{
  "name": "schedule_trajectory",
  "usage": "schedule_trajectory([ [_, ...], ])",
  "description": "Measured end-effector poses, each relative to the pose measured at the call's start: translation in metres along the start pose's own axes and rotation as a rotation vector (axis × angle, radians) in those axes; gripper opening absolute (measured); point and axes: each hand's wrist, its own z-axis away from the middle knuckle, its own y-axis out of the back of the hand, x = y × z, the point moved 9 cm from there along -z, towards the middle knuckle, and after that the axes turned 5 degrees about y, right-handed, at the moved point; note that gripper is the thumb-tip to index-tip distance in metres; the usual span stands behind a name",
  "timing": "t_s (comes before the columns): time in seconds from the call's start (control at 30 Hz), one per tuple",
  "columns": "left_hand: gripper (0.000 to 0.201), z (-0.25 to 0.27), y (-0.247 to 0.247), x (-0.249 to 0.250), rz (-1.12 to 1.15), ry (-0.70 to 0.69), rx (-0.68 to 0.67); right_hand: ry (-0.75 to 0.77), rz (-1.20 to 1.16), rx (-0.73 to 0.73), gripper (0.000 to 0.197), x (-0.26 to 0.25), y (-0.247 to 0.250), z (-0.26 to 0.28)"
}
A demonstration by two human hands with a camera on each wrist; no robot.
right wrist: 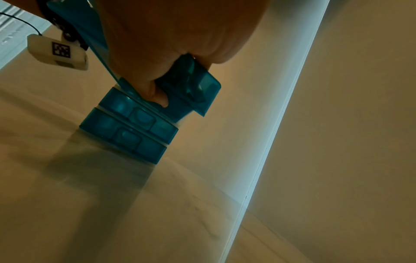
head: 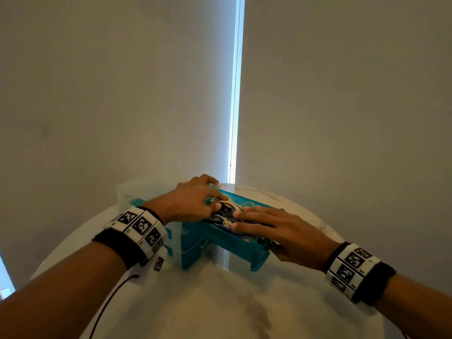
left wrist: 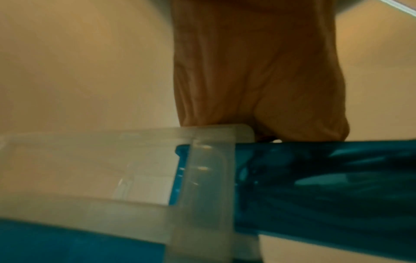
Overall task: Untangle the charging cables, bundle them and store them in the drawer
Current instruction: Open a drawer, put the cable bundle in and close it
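Observation:
A small drawer unit [head: 127, 192] with a translucent frame stands on a round white table [head: 220, 302]. Its top teal drawer [head: 234, 250] is pulled out toward me and holds a heap of white, dark and blue charging cables [head: 226, 215]. My left hand [head: 195, 201] lies over the unit's top, its curled fingers and thumb closed on the cables at the back of the drawer. My right hand [head: 264, 223] lies flat on the cables with straight fingers. In the right wrist view its thumb [right wrist: 157, 96] sits in the notch of the drawer front [right wrist: 202, 89].
Two lower teal drawers [right wrist: 135, 135] are closed. A thin black wire [head: 110, 297] trails from my left wrist across the table. A pale blind with a bright vertical gap [head: 234, 94] hangs just behind the table. The left wrist view shows only my palm [left wrist: 247, 71], the frame corner [left wrist: 211, 160] and the drawer side [left wrist: 315, 178].

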Motion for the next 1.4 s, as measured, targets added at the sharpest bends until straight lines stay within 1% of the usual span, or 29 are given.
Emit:
schedule_trajectory([
  [0.07,0.039,-0.003,0.003,-0.001,0.04,0.001,0.029,0.006,-0.047,-0.027,0.091,0.001,0.004,-0.004],
  [0.17,0.038,-0.005,0.005,-0.005,0.076,-0.007,0.037,-0.009,-0.127,-0.097,0.094,0.004,0.004,-0.013],
  [0.23,0.045,-0.004,0.007,-0.007,0.103,-0.035,0.044,-0.034,-0.143,-0.119,0.092,0.008,0.003,-0.019],
  [0.3,0.059,0.0,0.009,-0.007,0.147,-0.065,0.072,-0.076,-0.15,-0.128,0.091,0.012,-0.001,-0.026],
  [0.37,0.066,0.002,0.011,-0.008,0.224,-0.053,0.091,-0.106,-0.159,-0.126,0.091,0.015,-0.007,-0.035],
  [0.43,0.061,0.003,0.009,-0.009,0.336,-0.021,0.056,-0.126,-0.17,-0.122,0.093,0.017,-0.012,-0.045],
  [0.5,0.054,0.003,0.008,-0.011,0.362,-0.023,0.003,-0.126,-0.191,-0.112,0.095,0.016,-0.017,-0.057],
  [0.53,0.056,0.004,0.009,-0.013,0.37,-0.024,-0.013,-0.112,-0.194,-0.099,0.095,0.014,-0.02,-0.063],
  [0.57,0.062,0.005,0.01,-0.016,0.394,-0.015,-0.024,-0.101,-0.174,-0.08,0.095,0.012,-0.023,-0.066],
  [0.63,0.072,0.008,0.012,-0.022,0.465,0.02,-0.047,-0.111,-0.065,-0.009,0.096,0.012,-0.025,-0.068],
  [0.7,0.069,0.01,0.01,-0.024,0.522,0.033,-0.076,-0.173,-0.002,0.105,0.1,0.019,-0.019,-0.061],
  [0.73,0.063,0.009,0.009,-0.024,0.536,0.04,-0.084,-0.207,-0.007,0.168,0.1,0.022,-0.014,-0.054],
  [0.8,0.053,0.008,0.007,-0.024,0.543,0.047,-0.081,-0.218,0.003,0.255,0.09,0.025,-0.008,-0.044],
  [0.87,0.054,0.006,0.006,-0.023,0.532,0.048,-0.066,-0.193,0.03,0.271,0.079,0.023,-0.008,-0.038],
  [0.9,0.058,0.006,0.006,-0.023,0.514,0.052,-0.066,-0.189,0.03,0.277,0.076,0.022,-0.009,-0.036],
  [1.0,0.084,0.008,0.003,-0.019,0.379,0.027,-0.096,-0.187,0.046,0.304,0.073,0.018,-0.01,-0.033],
  [1.07,0.089,0.008,0.002,-0.016,0.334,-0.01,-0.117,-0.18,0.052,0.305,0.07,0.014,-0.011,-0.035],
  [1.13,0.085,0.007,0.003,-0.015,0.357,-0.027,-0.131,-0.181,0.051,0.29,0.069,0.012,-0.014,-0.04],
  [1.2,0.078,0.006,0.005,-0.015,0.4,-0.025,-0.135,-0.216,0.022,0.26,0.071,0.015,-0.016,-0.043],
  [1.3,0.06,0.007,0.01,-0.015,0.45,-0.038,-0.116,-0.368,-0.1,0.245,0.069,0.029,-0.017,-0.037],
  [1.33,0.055,0.006,0.011,-0.016,0.459,-0.044,-0.11,-0.385,-0.116,0.265,0.068,0.031,-0.015,-0.034],
  [1.4,0.046,0.007,0.011,-0.015,0.474,-0.052,-0.11,-0.329,-0.05,0.298,0.065,0.026,-0.013,-0.031],
])
